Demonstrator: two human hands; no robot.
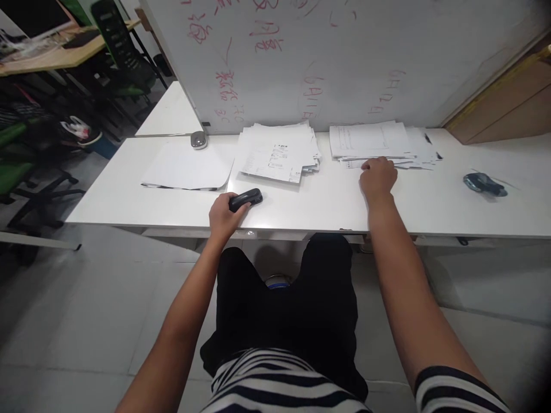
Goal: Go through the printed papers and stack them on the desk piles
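Observation:
My left hand (226, 215) is closed around a black stapler (247, 199) near the front edge of the white table (301, 209). At the near edge of the right-hand stack of papers (365, 140), my right hand (379, 176) has its fingers curled onto the sheets; the fingertips are partly hidden. Between the hands, further back, lies another loose stack of printed papers (275, 152), its edges uneven. To the left are white sheets (187, 166) lying flat.
A round grey object (198, 140) sits by the sheets' back corner. Further right lies a dark, glossy object (484, 184). A whiteboard (344, 69) with red writing stands behind the papers, with a brown box (503, 103) at right. Office chairs (123, 51) are at left.

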